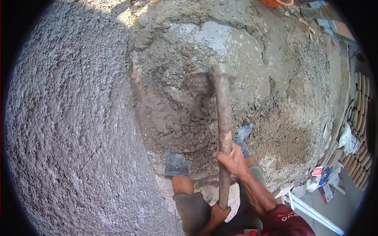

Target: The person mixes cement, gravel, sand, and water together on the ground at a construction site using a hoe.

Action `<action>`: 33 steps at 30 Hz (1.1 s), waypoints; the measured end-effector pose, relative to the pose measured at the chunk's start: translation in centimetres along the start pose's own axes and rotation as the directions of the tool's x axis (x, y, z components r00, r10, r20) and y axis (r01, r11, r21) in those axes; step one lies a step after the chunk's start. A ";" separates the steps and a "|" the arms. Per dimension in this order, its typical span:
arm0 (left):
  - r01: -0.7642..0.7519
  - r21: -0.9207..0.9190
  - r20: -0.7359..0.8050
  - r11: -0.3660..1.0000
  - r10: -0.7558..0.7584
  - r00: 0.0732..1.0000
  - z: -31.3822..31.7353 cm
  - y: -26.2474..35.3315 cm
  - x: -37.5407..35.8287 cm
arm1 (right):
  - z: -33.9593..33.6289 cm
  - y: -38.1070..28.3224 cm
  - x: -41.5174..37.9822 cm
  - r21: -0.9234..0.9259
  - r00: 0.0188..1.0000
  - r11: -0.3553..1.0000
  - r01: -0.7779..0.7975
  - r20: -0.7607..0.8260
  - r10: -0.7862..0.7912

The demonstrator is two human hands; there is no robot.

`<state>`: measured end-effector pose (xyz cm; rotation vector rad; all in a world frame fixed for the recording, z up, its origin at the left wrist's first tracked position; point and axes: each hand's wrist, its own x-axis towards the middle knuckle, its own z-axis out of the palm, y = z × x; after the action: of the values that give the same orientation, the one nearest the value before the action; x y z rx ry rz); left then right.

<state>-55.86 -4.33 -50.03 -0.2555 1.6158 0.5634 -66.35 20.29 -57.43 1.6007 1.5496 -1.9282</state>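
Observation:
A hoe (pixel 223 114) with a thick, mud-coated wooden handle stretches up the middle of the head view. Its smeared metal blade points left, over the wet grey mortar mix (pixel 173 114). My right hand (pixel 233 158) is wrapped round the handle about two thirds of the way down. Lower, close to my body, my left hand (pixel 219 214) grips the handle's end, with its fingers partly hidden. Grey water (pixel 244 47) pools around the far side of the mix, beyond the hoe head.
A rough grey wall (pixel 75 118) runs along the left. My boots (pixel 176 163) stand at the mix's near edge. At right are stacked tile-like pieces (pixel 358 165), plastic bags (pixel 346 139) and white pipes (pixel 317 216). An orange basin (pixel 277 3) shows at the top.

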 end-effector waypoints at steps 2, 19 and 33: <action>-0.121 0.064 0.001 0.991 0.121 0.993 -3.3 5.4 7.1 | -2.0 -5.0 4.7 0.107 0.992 0.994 -0.004 -0.126 0.017; 0.025 0.015 -0.102 1.000 -0.023 0.995 -19.8 9.0 12.8 | 16.2 -1.0 21.0 -0.184 0.985 0.970 -0.158 -0.105 0.140; 0.100 0.028 -0.068 0.995 -0.098 0.993 -6.7 -1.7 -2.9 | 8.4 2.0 -1.7 -0.141 0.982 0.973 -0.184 -0.068 0.176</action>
<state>-60.43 -9.61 -47.30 -0.3325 1.6652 0.4579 -69.33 12.04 -58.32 1.6804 1.4714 -1.6503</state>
